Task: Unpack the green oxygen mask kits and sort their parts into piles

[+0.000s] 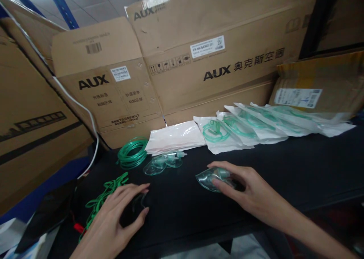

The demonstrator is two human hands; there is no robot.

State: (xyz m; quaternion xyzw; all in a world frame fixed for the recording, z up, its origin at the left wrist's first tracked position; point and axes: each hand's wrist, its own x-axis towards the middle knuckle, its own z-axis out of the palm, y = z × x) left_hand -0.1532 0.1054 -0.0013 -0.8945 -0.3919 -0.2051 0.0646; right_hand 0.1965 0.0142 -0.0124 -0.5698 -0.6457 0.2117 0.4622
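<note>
A clear oxygen mask (pixel 207 178) with a pale green connector lies in the grip of my right hand (pixel 241 181), thumb on the near side and fingers on the far side, low over the black table. My left hand (pixel 119 209) rests at the table's left part, thumb and fingers apart. A faint thin curved shape shows between them, too dim to name. Beside and partly behind this hand is a tangle of green elastic straps (pixel 98 206). Further back, several clear masks (pixel 165 162) lie together next to a coil of green tubing (pixel 132 153).
White pouches (pixel 176 138) lie stacked at the table's back. To their right, several filled pouches (pixel 216 132) with green tubing overlap in a row. Large cardboard boxes (pixel 182 77) stand behind. A white cable (pixel 91 115) hangs at left, above a dark flat object (pixel 48 209).
</note>
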